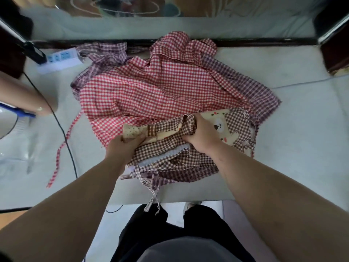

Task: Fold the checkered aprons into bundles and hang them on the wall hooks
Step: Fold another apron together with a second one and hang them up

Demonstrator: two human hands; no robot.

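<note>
You stand at a pale grey padded surface (283, 129) that fills most of your view, its near edge just in front of you. Along its far edge runs a dark wooden rail (264, 42), and beyond it a shiny panel (132, 8) shows blurred reflections. Dark wooden posts rise at the far left (9, 53) and far right (334, 57). A white power strip (60, 58) with blue sockets lies near the far left corner, and a black cable (65, 136) trails across the surface toward its near edge. The floor (107, 233) below you is pale, and the light is soft and even
</note>
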